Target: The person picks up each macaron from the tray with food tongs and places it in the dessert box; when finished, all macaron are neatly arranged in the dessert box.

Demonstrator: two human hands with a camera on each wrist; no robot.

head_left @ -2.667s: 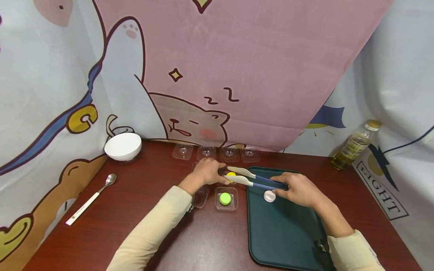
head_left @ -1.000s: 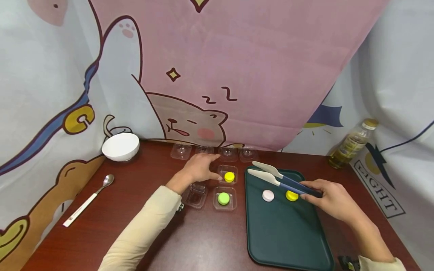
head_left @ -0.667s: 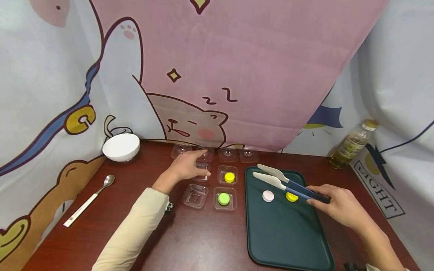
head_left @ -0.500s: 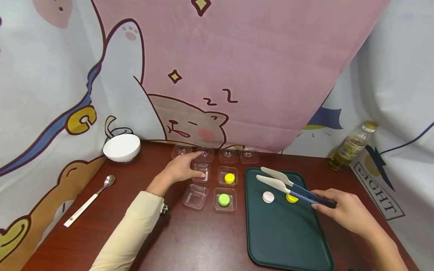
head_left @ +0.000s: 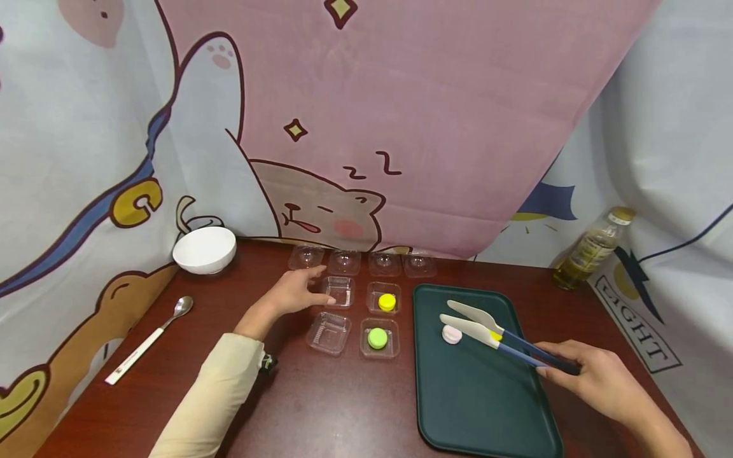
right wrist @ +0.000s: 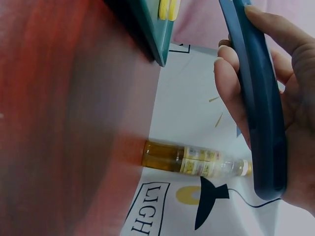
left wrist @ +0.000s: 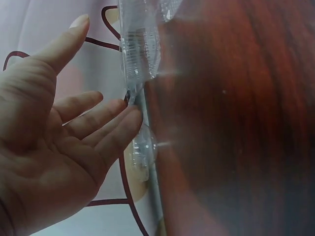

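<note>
My right hand (head_left: 601, 381) grips the blue handles of white-tipped tongs (head_left: 476, 331), spread slightly apart over the dark green tray (head_left: 481, 407). A pink macaron (head_left: 452, 335) lies on the tray near the tips; a yellow macaron (head_left: 495, 335) is partly hidden behind the tongs. My left hand (head_left: 286, 296), fingers loose and thumb apart, reaches beside a clear plastic box (head_left: 339, 294) and holds nothing. Another clear box (head_left: 329, 333) stands in front of it. To their right, one box holds a yellow macaron (head_left: 387, 302), another a green macaron (head_left: 377, 338).
Several clear domed lids (head_left: 344, 262) line the back edge. A white bowl (head_left: 205, 250) stands back left, with a spoon (head_left: 146, 343) in front. An oil bottle (head_left: 592, 248) stands at the back right by the fabric wall (head_left: 446, 127).
My left hand has moved left from the yellow macaron's box to beside the box on its left. My right hand has drawn the tongs right and nearer, off that yellow macaron to over the tray.
</note>
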